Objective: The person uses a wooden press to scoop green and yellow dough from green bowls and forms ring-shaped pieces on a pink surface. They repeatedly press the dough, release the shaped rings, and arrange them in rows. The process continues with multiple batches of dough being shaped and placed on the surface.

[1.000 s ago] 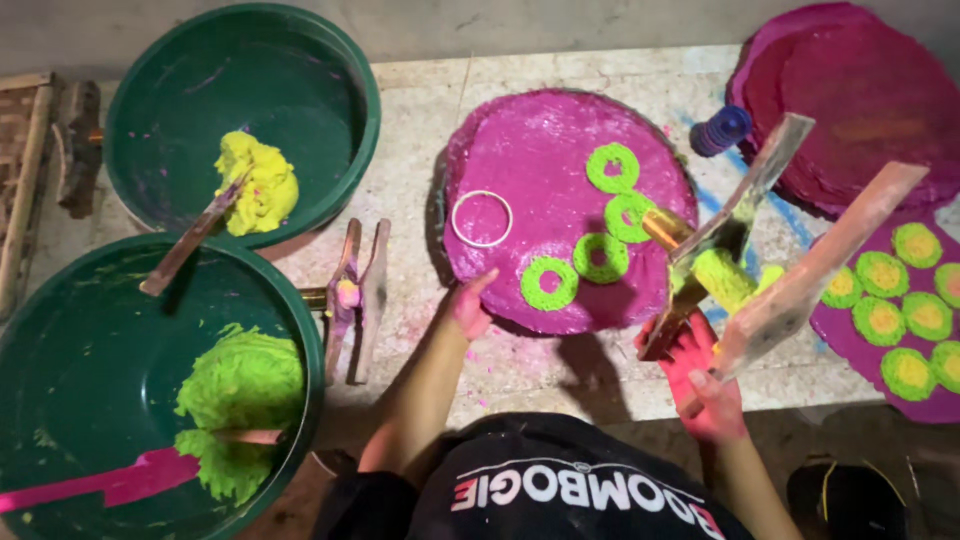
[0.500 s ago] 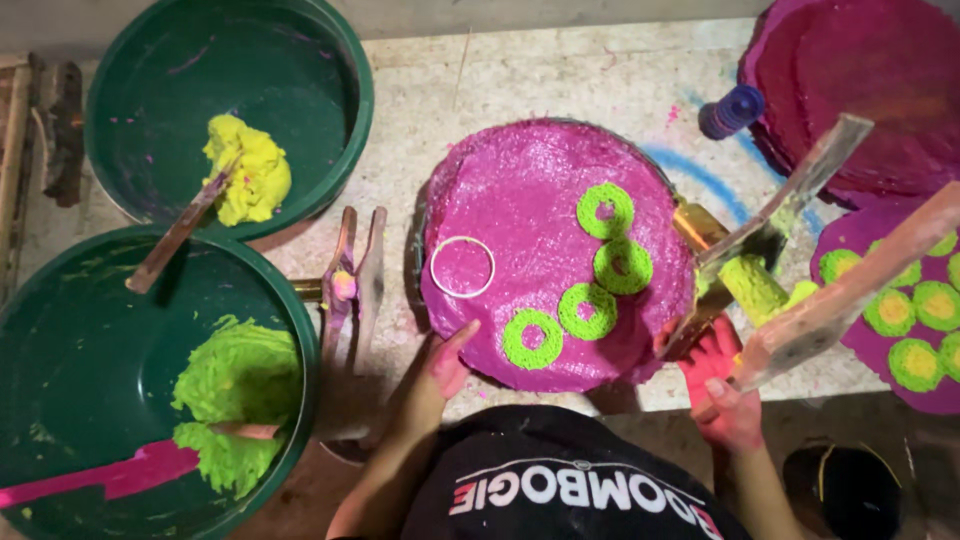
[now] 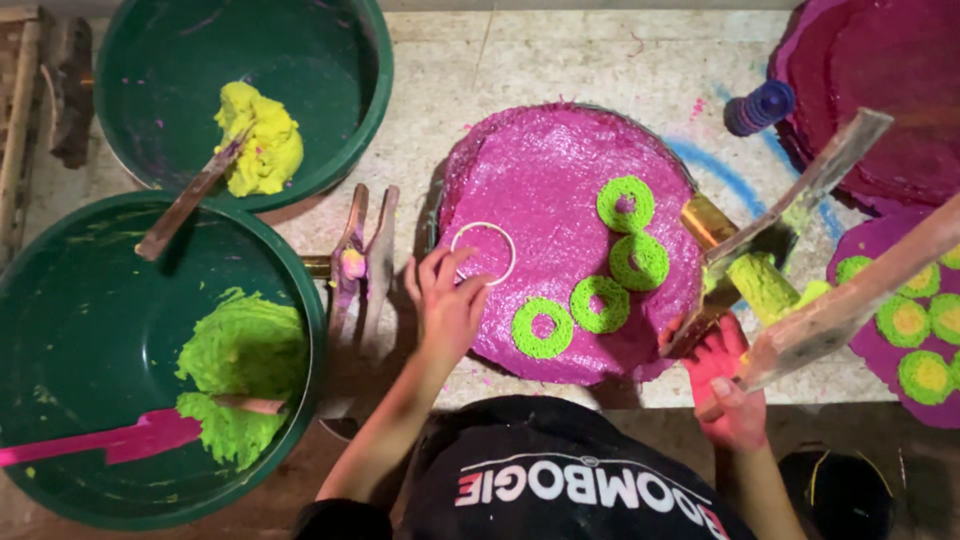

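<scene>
While the left hand (image 3: 450,305) touches the ring (image 3: 482,252), its palm stays hidden.

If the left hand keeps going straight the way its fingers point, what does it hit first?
The left hand points up and slightly right across the pink disc. Its fingertips are already at the white ring lying there, so that ring comes first, though the overhead view can't show whether they touch it.

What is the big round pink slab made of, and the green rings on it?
The big round pink slab looks like wet, grainy paste: its surface glistens and sparkles. The green rings seem to be a crumbly dough, with a rough, matte texture, much like the green lump in the dark green plastic-looking basin. The left hand rests at the slab's edge.
</scene>
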